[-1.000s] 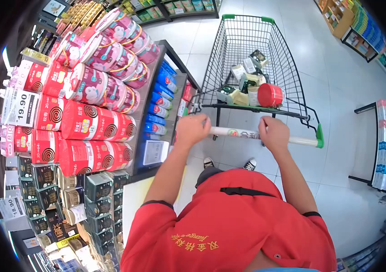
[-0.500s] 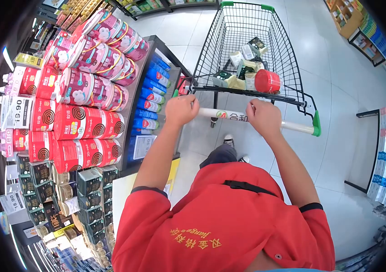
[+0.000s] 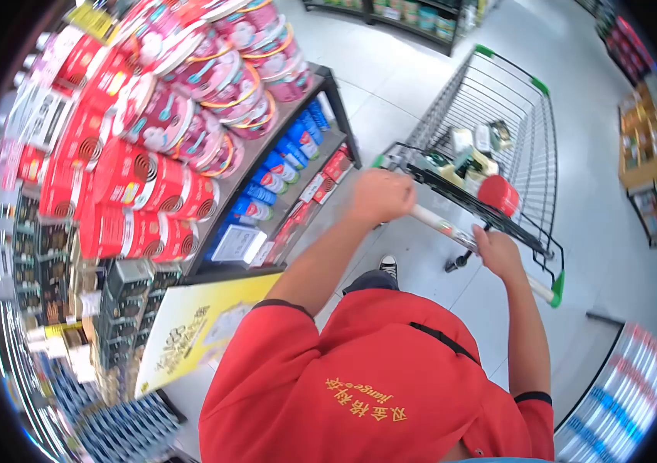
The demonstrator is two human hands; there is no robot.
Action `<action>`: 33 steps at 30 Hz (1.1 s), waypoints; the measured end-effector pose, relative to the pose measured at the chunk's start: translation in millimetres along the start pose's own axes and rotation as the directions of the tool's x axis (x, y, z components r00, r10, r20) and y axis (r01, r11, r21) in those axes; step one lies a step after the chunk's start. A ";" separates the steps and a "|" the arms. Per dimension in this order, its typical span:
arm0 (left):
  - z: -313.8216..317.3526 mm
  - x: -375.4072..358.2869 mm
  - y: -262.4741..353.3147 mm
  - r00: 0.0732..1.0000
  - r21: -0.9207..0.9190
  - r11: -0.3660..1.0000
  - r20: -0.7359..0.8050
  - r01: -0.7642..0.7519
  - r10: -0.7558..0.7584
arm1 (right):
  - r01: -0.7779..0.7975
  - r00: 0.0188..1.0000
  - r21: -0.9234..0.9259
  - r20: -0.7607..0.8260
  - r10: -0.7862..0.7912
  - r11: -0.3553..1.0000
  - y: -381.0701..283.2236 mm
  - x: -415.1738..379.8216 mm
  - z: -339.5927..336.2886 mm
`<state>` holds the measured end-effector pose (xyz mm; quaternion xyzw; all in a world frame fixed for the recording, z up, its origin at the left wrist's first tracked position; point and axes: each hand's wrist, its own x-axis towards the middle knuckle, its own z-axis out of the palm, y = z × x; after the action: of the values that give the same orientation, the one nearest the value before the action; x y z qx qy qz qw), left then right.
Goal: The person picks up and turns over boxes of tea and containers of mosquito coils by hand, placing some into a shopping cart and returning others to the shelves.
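Both hands, left (image 3: 383, 196) and right (image 3: 500, 252), gripped our cart's handle (image 3: 443, 223), the shelf edge (image 3: 217, 202) left, open floor (image 3: 602, 231) right.

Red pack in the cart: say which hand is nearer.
Right. The right hand holds the handle just behind the red pack; the left hand holds it farther left.

One shopping cart (image 3: 440, 223), four green corner pieces (image 3: 540, 85). Two hands: one left hand (image 3: 382, 194), one right hand (image 3: 500, 253). In cart: one red tub (image 3: 498, 196); several small boxes (image 3: 483, 139), overlapping, exact count unclear. One shoe (image 3: 389, 268). One yellow signboard (image 3: 224, 320). At least three white price cards (image 3: 239, 245). Many pink buckets (image 3: 159, 116).
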<state>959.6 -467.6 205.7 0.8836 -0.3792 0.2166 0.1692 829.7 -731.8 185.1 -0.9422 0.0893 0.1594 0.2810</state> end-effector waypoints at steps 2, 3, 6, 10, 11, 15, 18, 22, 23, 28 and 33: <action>21.2 3.9 5.6 0.999 -0.074 0.997 -0.038 0.013 -0.016 | 0.033 0.999 0.007 0.014 -0.033 0.999 33.7 18.2 10.0; 27.7 6.0 10.6 1.000 -0.037 0.999 -0.012 0.027 -0.028 | 0.067 0.998 0.001 0.021 -0.067 0.998 43.2 22.4 11.3; 41.1 17.2 23.6 0.997 0.000 0.997 0.004 0.076 -0.076 | 0.047 0.998 0.106 0.039 -0.052 0.993 64.2 36.4 8.2; 67.5 20.5 35.6 0.994 -0.021 0.997 -0.067 0.079 -0.081 | 0.041 0.996 0.196 0.075 -0.057 0.980 95.8 51.0 8.4; 73.5 20.2 38.2 0.993 0.001 0.995 -0.074 0.096 -0.096 | 0.048 0.993 0.221 0.096 -0.071 0.974 103.7 55.7 10.2; 86.1 12.1 62.7 0.980 0.036 0.985 -0.115 0.167 -0.162 | 0.022 0.986 0.269 0.152 -0.065 0.963 115.8 51.8 1.1; 91.0 -1.1 90.5 0.959 0.081 0.971 -0.194 0.225 -0.206 | 0.157 0.972 0.192 0.145 -0.187 0.969 148.2 53.1 3.9; 96.2 -17.9 130.0 0.942 0.116 0.966 -0.276 0.231 -0.193 | 0.254 0.938 0.170 0.197 -0.285 0.952 171.1 32.9 -11.6; 93.9 -20.7 140.4 0.939 0.122 0.961 -0.273 0.249 -0.208 | 0.285 0.931 0.144 0.191 -0.310 0.947 174.9 27.1 -14.3; 91.3 -34.2 198.6 0.909 0.162 0.926 -0.307 0.343 -0.283 | 0.390 0.898 0.021 0.213 -0.385 0.920 201.7 8.7 -30.9; 97.5 -44.3 235.8 0.887 0.185 0.910 -0.358 0.372 -0.290 | 0.457 0.885 -0.153 0.178 -0.431 0.876 223.2 -4.3 -42.3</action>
<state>781.7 -640.7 132.0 0.9021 -0.1586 0.3716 0.1514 778.7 -939.5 108.3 -0.9465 -0.1649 0.1633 0.2241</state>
